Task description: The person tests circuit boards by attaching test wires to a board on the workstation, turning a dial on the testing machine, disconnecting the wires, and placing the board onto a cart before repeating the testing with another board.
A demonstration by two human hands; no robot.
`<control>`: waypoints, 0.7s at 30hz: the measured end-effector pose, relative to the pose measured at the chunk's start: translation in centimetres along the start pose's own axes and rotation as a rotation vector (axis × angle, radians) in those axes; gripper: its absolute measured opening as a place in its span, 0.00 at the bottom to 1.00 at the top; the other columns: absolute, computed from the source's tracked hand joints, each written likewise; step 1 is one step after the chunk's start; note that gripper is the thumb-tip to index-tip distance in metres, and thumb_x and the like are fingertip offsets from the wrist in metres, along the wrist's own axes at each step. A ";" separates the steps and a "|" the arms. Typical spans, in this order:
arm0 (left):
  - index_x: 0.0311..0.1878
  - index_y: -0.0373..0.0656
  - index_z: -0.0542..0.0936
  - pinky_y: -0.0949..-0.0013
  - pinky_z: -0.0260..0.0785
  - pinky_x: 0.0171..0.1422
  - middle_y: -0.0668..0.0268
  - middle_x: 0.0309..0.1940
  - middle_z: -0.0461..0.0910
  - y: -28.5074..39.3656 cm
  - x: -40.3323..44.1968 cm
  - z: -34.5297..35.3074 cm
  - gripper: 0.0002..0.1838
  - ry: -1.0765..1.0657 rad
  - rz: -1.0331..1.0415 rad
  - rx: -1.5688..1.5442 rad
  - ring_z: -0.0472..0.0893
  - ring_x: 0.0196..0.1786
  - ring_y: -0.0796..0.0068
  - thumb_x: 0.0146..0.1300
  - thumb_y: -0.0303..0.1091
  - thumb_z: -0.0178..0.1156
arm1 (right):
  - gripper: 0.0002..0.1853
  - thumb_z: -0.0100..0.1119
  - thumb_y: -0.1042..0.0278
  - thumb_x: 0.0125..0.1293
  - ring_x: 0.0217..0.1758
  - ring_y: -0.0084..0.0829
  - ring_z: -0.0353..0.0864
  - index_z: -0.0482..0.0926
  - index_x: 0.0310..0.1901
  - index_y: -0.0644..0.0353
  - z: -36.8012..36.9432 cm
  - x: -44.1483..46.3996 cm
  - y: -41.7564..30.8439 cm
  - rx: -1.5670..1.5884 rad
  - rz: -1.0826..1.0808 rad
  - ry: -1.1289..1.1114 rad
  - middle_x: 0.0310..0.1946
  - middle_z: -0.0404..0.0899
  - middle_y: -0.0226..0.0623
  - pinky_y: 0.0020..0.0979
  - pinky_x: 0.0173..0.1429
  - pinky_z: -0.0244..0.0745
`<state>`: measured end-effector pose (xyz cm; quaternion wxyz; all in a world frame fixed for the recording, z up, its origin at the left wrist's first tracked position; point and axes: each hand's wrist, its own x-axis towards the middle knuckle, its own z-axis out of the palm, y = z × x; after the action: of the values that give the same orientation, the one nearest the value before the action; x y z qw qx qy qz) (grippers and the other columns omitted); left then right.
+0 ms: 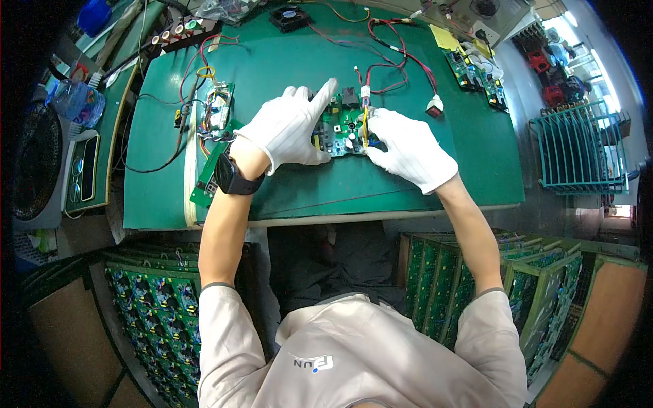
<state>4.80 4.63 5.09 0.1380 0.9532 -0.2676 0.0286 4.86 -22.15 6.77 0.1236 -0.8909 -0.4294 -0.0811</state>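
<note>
A green circuit board (345, 126) with black and white parts lies on the green bench top (306, 194). My left hand (289, 129), in a white glove, holds the board's left side, its index finger stretched along the upper edge and its thumb at the lower corner. At the right side is my right hand (408, 146), also gloved, its thumb and fingers closed around the yellow and white wires (366, 115) at the board's edge. A white connector (365, 90) with red wires sits just above. The fingertips partly hide the board's edges.
Another board with wires (218, 112) lies at the left, near a green board (206, 180). A small black fan (289, 19) is at the back. More boards (476, 75) lie back right, and a red-wired plug (435, 105) nearby. Racks of boards (153, 292) stand below the bench.
</note>
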 end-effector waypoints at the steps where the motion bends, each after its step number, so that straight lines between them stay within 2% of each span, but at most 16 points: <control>1: 0.83 0.41 0.56 0.50 0.80 0.60 0.42 0.54 0.79 0.0 0.0 0.0 0.65 0.002 0.000 0.001 0.80 0.59 0.43 0.46 0.54 0.80 | 0.22 0.68 0.56 0.66 0.54 0.50 0.86 0.82 0.54 0.64 -0.2 0.1 -0.2 0.001 0.045 -0.042 0.53 0.85 0.51 0.45 0.58 0.83; 3: 0.83 0.40 0.55 0.50 0.80 0.61 0.42 0.54 0.79 0.0 -0.1 -0.2 0.65 0.003 0.007 0.003 0.80 0.59 0.42 0.46 0.54 0.80 | 0.23 0.68 0.55 0.66 0.53 0.50 0.86 0.82 0.54 0.64 -0.2 0.1 -0.3 0.001 0.088 -0.081 0.53 0.85 0.50 0.46 0.57 0.83; 6: 0.84 0.39 0.54 0.50 0.80 0.61 0.42 0.53 0.79 0.1 0.0 -0.4 0.66 -0.027 0.004 -0.002 0.80 0.59 0.42 0.46 0.54 0.80 | 0.22 0.67 0.55 0.67 0.50 0.51 0.87 0.80 0.55 0.63 -0.6 0.3 -0.1 0.032 0.012 0.031 0.48 0.86 0.51 0.45 0.55 0.83; 8: 0.84 0.39 0.54 0.50 0.79 0.62 0.41 0.54 0.79 0.2 0.1 -0.6 0.67 -0.045 -0.005 0.000 0.80 0.59 0.42 0.46 0.54 0.80 | 0.21 0.65 0.54 0.69 0.47 0.52 0.87 0.80 0.55 0.61 -2.8 1.4 -0.8 0.276 0.320 -0.242 0.43 0.86 0.51 0.45 0.52 0.81; 9: 0.84 0.39 0.53 0.50 0.79 0.63 0.40 0.55 0.79 0.2 0.1 -0.7 0.67 -0.065 -0.018 -0.002 0.80 0.60 0.41 0.45 0.55 0.81 | 0.20 0.64 0.53 0.71 0.45 0.53 0.87 0.80 0.53 0.60 -2.9 1.2 -0.4 0.303 0.299 -0.196 0.39 0.86 0.52 0.44 0.50 0.80; 12: 0.84 0.39 0.52 0.51 0.77 0.67 0.38 0.59 0.78 0.2 -0.3 -1.5 0.67 -0.077 -0.028 -0.066 0.78 0.64 0.39 0.48 0.54 0.80 | 0.20 0.65 0.51 0.70 0.52 0.49 0.87 0.83 0.51 0.60 -3.0 0.9 1.7 0.420 0.269 0.063 0.46 0.86 0.49 0.42 0.57 0.80; 13: 0.84 0.39 0.52 0.51 0.77 0.67 0.38 0.59 0.78 0.1 -0.7 -1.9 0.67 -0.078 -0.028 -0.056 0.78 0.64 0.39 0.48 0.54 0.80 | 0.19 0.65 0.51 0.71 0.55 0.47 0.86 0.83 0.52 0.57 -4.3 1.0 2.3 0.291 0.345 0.017 0.51 0.85 0.46 0.41 0.61 0.79; 14: 0.84 0.39 0.53 0.51 0.76 0.69 0.38 0.62 0.78 -0.2 -1.4 -2.2 0.65 -0.025 -0.017 -0.134 0.77 0.66 0.40 0.50 0.53 0.80 | 0.17 0.64 0.52 0.72 0.55 0.47 0.86 0.84 0.52 0.55 -3.5 0.4 4.5 0.177 0.319 0.108 0.50 0.85 0.44 0.43 0.61 0.80; 16: 0.84 0.39 0.54 0.52 0.75 0.71 0.38 0.64 0.77 -1.1 -2.6 -3.0 0.63 0.020 -0.002 -0.201 0.77 0.68 0.40 0.52 0.52 0.79 | 0.15 0.62 0.55 0.73 0.55 0.46 0.85 0.83 0.53 0.54 -4.3 -0.9 6.5 -0.042 0.416 0.045 0.51 0.84 0.43 0.45 0.59 0.81; 18: 0.82 0.39 0.60 0.54 0.74 0.73 0.42 0.67 0.76 -2.0 -3.6 -3.5 0.56 0.033 -0.002 -0.082 0.76 0.71 0.44 0.56 0.51 0.78 | 0.15 0.60 0.59 0.73 0.56 0.46 0.84 0.82 0.55 0.55 -4.3 -2.2 8.6 -0.402 0.369 -0.039 0.52 0.83 0.43 0.46 0.59 0.82; 19: 0.72 0.38 0.74 0.55 0.76 0.68 0.45 0.63 0.80 -2.2 -3.9 -3.7 0.41 0.079 0.007 -0.094 0.80 0.65 0.46 0.59 0.48 0.76 | 0.17 0.59 0.63 0.71 0.57 0.47 0.83 0.80 0.59 0.57 -4.7 -2.9 8.7 -0.388 0.404 -0.072 0.53 0.83 0.44 0.44 0.62 0.81; 20: 0.72 0.38 0.74 0.55 0.76 0.68 0.45 0.63 0.80 -2.4 -4.0 -3.8 0.41 0.079 0.001 -0.085 0.80 0.65 0.46 0.59 0.48 0.76 | 0.17 0.59 0.63 0.71 0.57 0.47 0.83 0.80 0.59 0.57 -4.6 -3.0 8.8 -0.382 0.398 -0.065 0.53 0.83 0.44 0.44 0.62 0.81; 21: 0.66 0.38 0.77 0.55 0.77 0.64 0.46 0.59 0.82 -2.5 -4.1 -4.1 0.35 -0.004 -0.043 -0.061 0.82 0.61 0.46 0.60 0.47 0.74 | 0.18 0.59 0.64 0.70 0.58 0.47 0.83 0.80 0.59 0.58 -4.5 -2.9 8.2 -0.380 0.354 0.042 0.53 0.83 0.44 0.44 0.63 0.81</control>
<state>2.70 9.85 7.84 0.1671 0.9541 -0.2480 0.0154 9.34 -30.48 9.09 -0.0249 -0.9576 -0.2410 -0.1558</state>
